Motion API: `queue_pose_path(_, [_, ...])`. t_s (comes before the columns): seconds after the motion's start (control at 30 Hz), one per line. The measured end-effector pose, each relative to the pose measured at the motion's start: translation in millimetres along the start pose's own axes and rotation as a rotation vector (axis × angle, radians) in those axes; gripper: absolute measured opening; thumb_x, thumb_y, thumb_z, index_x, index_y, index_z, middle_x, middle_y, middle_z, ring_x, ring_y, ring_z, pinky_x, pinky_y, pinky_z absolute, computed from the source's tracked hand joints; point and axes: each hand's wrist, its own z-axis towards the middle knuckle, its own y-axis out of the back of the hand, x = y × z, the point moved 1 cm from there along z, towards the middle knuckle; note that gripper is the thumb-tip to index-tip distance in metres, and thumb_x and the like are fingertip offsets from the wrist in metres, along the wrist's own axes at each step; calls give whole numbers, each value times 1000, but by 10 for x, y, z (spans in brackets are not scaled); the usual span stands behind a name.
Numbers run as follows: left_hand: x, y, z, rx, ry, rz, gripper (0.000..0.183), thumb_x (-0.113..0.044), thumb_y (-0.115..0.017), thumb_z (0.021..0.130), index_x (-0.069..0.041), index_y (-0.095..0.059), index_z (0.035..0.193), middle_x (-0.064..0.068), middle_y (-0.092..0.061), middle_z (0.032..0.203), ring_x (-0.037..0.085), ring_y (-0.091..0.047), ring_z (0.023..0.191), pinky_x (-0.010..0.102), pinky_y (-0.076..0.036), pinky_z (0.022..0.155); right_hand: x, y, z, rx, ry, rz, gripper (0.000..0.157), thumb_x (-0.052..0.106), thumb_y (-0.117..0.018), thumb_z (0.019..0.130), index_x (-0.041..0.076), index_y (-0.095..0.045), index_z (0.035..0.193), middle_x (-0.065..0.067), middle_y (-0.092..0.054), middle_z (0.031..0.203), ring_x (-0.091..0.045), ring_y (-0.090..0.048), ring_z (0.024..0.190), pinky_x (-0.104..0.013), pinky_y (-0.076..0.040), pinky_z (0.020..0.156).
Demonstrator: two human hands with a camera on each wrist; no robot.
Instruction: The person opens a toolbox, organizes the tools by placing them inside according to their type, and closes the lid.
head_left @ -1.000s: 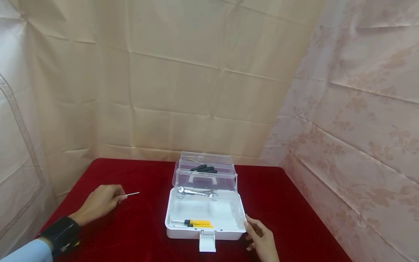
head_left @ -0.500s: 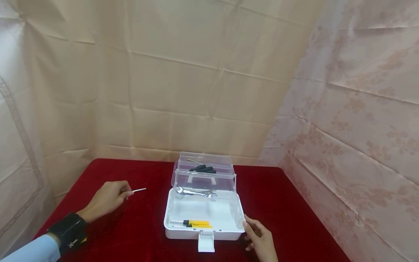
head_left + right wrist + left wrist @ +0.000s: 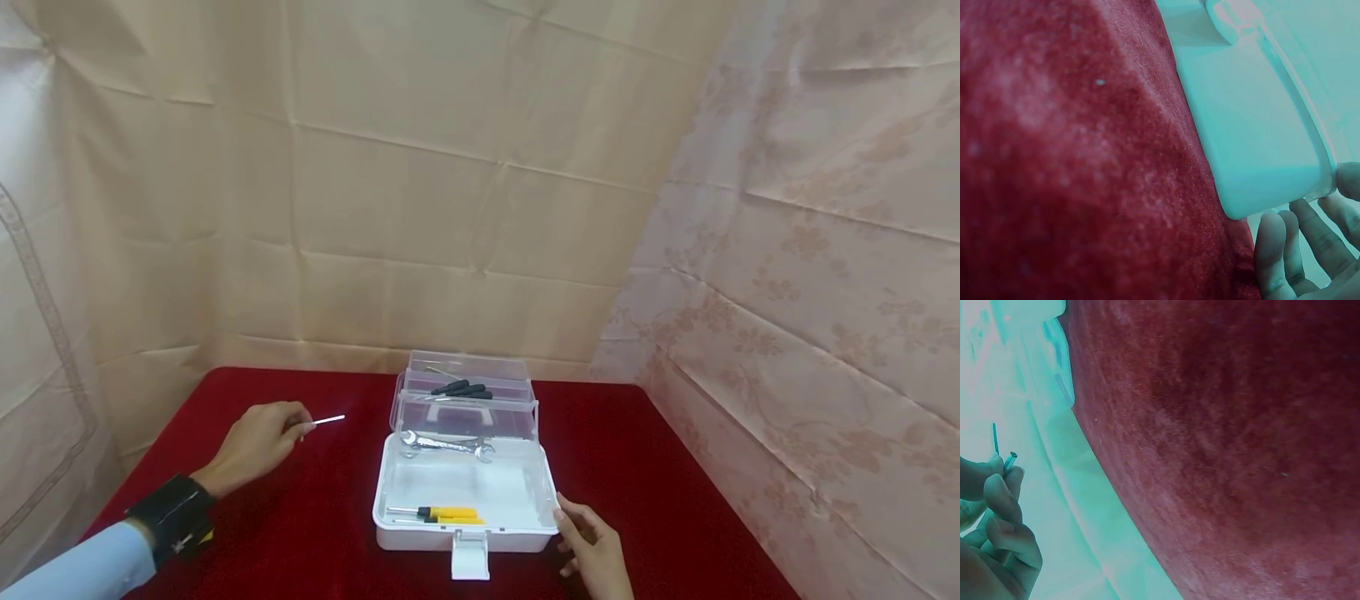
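Observation:
My left hand (image 3: 258, 437) pinches a thin metal rod (image 3: 330, 419) between thumb and fingertips, left of the toolbox, its free end pointing right. In the left wrist view the rod (image 3: 995, 439) rises from the fingertips, and a short flat-headed metal stub (image 3: 1011, 460) pokes out beside it; its exact kind I cannot tell. The white toolbox (image 3: 420, 541) stands with its lid and clear trays raised. My right hand (image 3: 596, 546) grips its right front corner, thumb at the rim (image 3: 1329, 147), fingers along the side. Two yellow-handled screwdrivers (image 3: 453, 512) lie inside near the front.
Chrome wrenches (image 3: 446, 445) lie in the clear tray at the box's back. Several black-handled tools (image 3: 465, 389) sit in the upper tray. The latch (image 3: 470, 557) hangs down in front. Red cloth (image 3: 600, 450) covers the table, with fabric hangings (image 3: 420, 183) behind and beside it.
My left hand has moved right and away from me with the metal rod, closer to the toolbox. My right hand stays on the box corner.

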Motion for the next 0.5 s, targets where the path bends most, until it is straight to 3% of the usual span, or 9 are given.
queue_pose_path(0.27, [-70, -20, 93, -34, -47, -28, 7, -9, -71, 85, -12, -69, 91, -7, -57, 69, 8, -46, 59, 25, -40, 51, 2, 0, -3, -1, -17, -16, 60, 44, -70, 86, 7, -61, 132, -13, -65, 113, -23, -56, 71, -39, -51, 52])
queue_pose_path(0.5, [-109, -46, 218, -37, -46, -28, 6, -9, -69, 87, -12, -67, 92, -9, -52, 67, 9, -45, 57, 25, -38, 49, 5, -1, -1, 1, -8, -19, 60, 43, -70, 87, 6, -61, 133, -14, -65, 114, -23, -56, 71, -39, -51, 51])
